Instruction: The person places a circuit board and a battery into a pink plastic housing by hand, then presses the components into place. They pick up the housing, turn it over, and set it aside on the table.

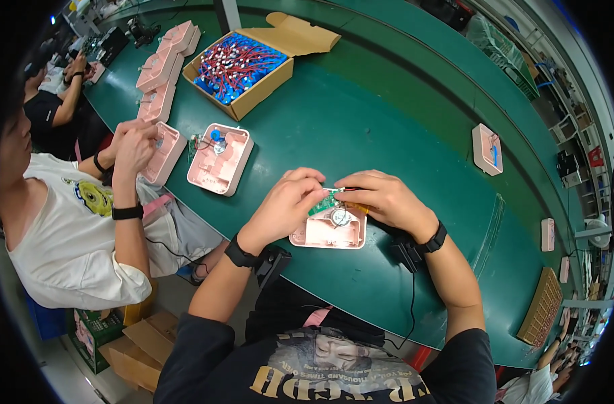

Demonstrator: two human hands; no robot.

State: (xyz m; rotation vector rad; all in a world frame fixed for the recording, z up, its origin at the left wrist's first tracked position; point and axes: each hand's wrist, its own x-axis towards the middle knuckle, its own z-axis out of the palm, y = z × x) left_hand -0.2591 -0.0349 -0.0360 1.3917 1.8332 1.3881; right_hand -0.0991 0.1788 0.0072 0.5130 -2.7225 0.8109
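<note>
One green circuit board (322, 205) over a pink box (326, 233)
The left hand (284, 206) pinches it, likely for steadiness; the right hand (391, 200) curls at its far edge, grip unclear. The box lies near the table's (394, 128) edge, probably for reach.

A pale pink plastic housing (318, 233) with rounded corners lies hollow side up just below the frame's centre, a round silvery disc (340, 217) showing inside it. Over its upper part sits a green circuit board (322, 205), partly hidden.
</note>
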